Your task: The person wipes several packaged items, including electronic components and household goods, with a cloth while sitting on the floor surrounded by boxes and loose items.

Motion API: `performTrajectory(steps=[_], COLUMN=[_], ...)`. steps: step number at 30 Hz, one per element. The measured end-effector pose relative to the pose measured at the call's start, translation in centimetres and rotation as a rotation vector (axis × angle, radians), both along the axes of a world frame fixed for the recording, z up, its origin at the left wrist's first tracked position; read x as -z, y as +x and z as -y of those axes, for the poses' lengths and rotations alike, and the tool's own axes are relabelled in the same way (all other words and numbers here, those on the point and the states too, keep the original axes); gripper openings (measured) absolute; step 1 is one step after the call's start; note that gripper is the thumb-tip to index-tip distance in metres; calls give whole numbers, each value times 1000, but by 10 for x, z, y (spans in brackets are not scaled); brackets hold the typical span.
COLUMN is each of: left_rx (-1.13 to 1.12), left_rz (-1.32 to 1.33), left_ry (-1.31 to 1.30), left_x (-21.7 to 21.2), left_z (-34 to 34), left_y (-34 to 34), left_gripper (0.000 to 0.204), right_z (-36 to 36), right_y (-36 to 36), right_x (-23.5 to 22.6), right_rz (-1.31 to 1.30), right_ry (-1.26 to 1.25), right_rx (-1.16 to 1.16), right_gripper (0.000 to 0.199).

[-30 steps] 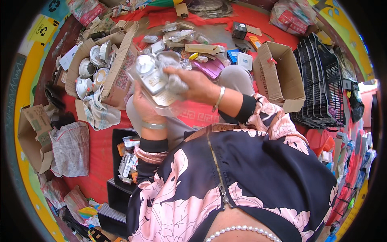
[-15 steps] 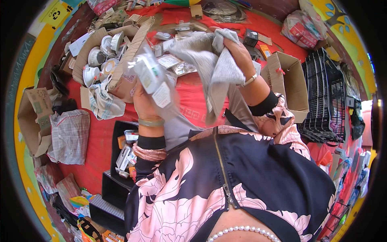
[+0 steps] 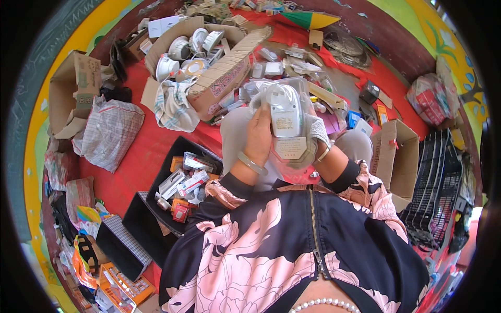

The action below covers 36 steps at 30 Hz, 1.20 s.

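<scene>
While my left hand (image 3: 259, 136) and my right hand (image 3: 312, 143) are both closed around the white device in clear packaging (image 3: 285, 110) above my lap, I am inspecting it, and next I probably must turn it carefully.

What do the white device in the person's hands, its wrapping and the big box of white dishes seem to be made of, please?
White device: likely moulded plastic, smooth with a slight sheen.
Wrapping: thin clear plastic film, see-through and glinting.
Big box: corrugated cardboard, matte brown, fluted edge visible.
</scene>
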<state>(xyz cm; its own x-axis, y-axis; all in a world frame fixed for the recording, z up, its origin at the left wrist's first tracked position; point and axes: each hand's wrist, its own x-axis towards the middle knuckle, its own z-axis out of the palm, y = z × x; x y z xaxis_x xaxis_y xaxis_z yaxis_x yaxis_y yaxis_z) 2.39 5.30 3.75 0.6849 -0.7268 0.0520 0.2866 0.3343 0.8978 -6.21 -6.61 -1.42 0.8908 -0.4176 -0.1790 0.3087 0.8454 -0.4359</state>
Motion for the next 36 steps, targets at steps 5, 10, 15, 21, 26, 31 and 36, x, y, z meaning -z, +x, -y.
performTrajectory(steps=[5, 10, 15, 21, 26, 31, 36], left_rx=[-100, -173, -51, -478, -1078, -1391, -1322], left_rz=[171, 23, -568, -717, -884, -905, -886], left_ry=[68, 54, -253, -303, -52, 204, 341], left_x=[1, 22, 48, 140, 259, 306, 308], left_z=[-10, -30, -70, -162, -276, -372, -386], left_y=[28, 76, 100, 111, 96, 100, 102], left_gripper=[41, 39, 35, 27, 25, 22, 19], right_z=[-22, -40, -20, -14, 41, 90, 84], right_y=[4, 5, 2, -23, -59, -86, -91], right_x=[-37, -34, 0, -19, 26, 47, 31], right_rz=[-75, -310, -207, -310, -405, -271, -174], right_ry=[90, -62, -723, -890, -383, -19, -149], right_rx=[-47, -130, -398, -250, -48, -23, -44], right_gripper=[38, 36, 39, 38, 37, 34, 39])
